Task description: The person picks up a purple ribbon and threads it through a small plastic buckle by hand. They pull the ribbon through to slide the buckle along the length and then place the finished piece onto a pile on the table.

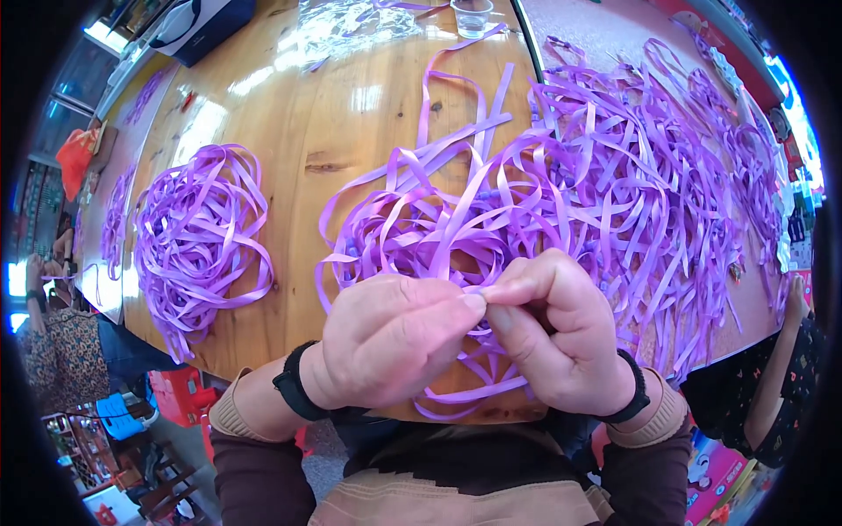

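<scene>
My left hand [399,337] and my right hand [561,329] meet near the front edge of the wooden table, their fingertips pinched together. Between them they grip a purple ribbon [441,259], which runs up and away from my fingers into a loose heap of ribbons [377,232]. The exact spot where the fingers close on it is mostly covered by my thumbs and knuckles. More loops of purple ribbon [469,399] hang below my hands at the table edge.
A rounded pile of purple ribbons [197,237] lies to the left, and a much larger mass [649,193] spreads over the right side. Farther back are a clear plastic cup [472,17], a clear plastic bag [351,31] and a dark box [206,31]. People sit at both sides.
</scene>
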Tool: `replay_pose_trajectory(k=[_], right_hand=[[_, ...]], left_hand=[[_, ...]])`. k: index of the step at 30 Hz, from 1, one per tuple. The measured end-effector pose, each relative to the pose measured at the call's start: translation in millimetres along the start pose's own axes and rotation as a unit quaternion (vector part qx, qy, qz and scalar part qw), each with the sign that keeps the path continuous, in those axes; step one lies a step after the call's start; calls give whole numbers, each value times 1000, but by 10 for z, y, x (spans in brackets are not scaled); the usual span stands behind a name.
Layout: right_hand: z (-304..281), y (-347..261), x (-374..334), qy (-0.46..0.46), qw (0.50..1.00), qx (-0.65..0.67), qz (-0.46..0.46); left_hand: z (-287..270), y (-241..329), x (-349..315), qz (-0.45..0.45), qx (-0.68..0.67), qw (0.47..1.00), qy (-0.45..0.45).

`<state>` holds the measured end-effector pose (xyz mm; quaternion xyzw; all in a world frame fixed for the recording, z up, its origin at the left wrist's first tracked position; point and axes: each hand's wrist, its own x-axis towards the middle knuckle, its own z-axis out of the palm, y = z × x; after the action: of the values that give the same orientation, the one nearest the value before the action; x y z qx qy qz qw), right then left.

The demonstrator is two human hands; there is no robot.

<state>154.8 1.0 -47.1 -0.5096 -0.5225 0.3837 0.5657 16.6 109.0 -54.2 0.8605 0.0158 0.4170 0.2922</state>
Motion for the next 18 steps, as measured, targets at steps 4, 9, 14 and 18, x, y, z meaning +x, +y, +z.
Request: replay_pose_trajectory(k=[4, 9, 14, 18], right_hand=[[-24, -19, 36, 3, 1000, 13, 27], [-49, -6, 51, 19, 1000, -3, 1], [-53, -5, 64, 19, 1000, -25, 1], [-51, -42, 74, 19, 1000, -1, 18]], left_hand=[[17, -11, -43, -130, -123, 984, -3], [31, 143, 18, -357, -369, 856, 58], [-24, 59, 66, -514, -527, 677, 13], [-58, 12, 21, -495, -564, 661, -6]])
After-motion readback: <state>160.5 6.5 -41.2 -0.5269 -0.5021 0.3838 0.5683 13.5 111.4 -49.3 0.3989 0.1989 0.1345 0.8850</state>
